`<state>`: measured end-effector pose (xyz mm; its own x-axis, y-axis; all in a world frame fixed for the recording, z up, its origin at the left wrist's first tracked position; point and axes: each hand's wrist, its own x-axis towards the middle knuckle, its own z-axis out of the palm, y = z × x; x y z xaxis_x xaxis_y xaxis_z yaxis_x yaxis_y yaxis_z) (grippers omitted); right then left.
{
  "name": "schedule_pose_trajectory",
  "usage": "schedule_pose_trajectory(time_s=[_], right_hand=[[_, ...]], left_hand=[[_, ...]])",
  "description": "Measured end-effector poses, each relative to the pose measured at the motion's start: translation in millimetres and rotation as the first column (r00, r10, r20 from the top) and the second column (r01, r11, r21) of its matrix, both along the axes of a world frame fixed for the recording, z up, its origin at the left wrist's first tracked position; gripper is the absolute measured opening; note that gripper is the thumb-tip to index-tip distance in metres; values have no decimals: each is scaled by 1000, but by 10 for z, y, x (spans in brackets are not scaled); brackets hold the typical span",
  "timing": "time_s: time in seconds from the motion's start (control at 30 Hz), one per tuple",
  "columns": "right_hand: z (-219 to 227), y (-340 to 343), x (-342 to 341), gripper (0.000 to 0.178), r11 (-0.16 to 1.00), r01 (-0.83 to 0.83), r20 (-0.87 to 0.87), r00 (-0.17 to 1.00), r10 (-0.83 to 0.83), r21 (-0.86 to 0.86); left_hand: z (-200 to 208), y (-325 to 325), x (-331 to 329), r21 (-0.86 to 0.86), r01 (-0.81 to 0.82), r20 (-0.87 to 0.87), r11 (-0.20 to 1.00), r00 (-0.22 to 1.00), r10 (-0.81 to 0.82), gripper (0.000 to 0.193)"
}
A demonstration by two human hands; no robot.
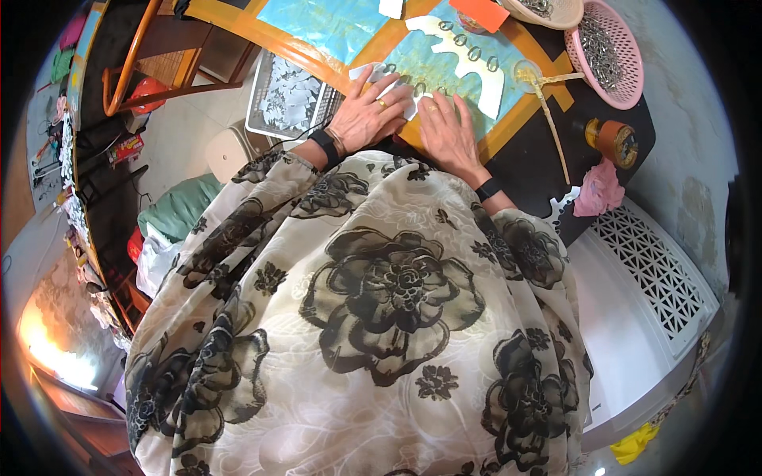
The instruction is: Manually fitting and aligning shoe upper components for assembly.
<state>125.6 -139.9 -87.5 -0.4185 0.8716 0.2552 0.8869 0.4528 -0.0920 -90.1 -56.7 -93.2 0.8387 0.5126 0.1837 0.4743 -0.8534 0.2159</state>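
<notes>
My left hand (367,113) lies with its fingers stretched out on a small white strip (361,72) near the table's front edge. To its right, my right hand (449,133) rests with fingers extended at the strip's other end. Both hands partly cover this strip, and a few dark metal rings (421,90) show along it between my fingers. Just beyond my right hand lies a curved white scalloped piece (491,95) on the blue sheet (468,87). Several oval metal rings (475,53) sit in a row along its notched edge.
A round lid with yellow paste (525,73) holds sticks. Beyond it stands a pink basket (640,79) of metal pieces. A jar (617,144) and pink cloth (600,189) are at right. A white crate (252,119) of white pieces stands left, near an orange-framed chair (111,91).
</notes>
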Motion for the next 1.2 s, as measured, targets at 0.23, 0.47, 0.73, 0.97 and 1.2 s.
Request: schedule_pose_trajectory(time_s=[0.23,0.47,0.73,0.97,1.2], right_hand=[[8,-67,2,40,1000,4,-11,1000,-4,4],[57,-95,-1,40,999,-26,-11,1000,26,22],[89,-43,-33,39,1000,8,-105,994,-8,-9],[-1,24,-27,29,995,63,-175,982,-75,-72],[107,151,4,23,986,71,-202,974,-100,-148]], left_hand=[[-11,-121,-36,1,-19,-30,1000,999,19,54],[-1,-174,-95,22,-45,-10,999,999,45,58],[38,-191,-37,-65,-88,-2,994,996,88,51],[164,60,17,-97,-168,167,981,969,183,49],[-3,428,115,-551,-344,201,761,830,520,54]])
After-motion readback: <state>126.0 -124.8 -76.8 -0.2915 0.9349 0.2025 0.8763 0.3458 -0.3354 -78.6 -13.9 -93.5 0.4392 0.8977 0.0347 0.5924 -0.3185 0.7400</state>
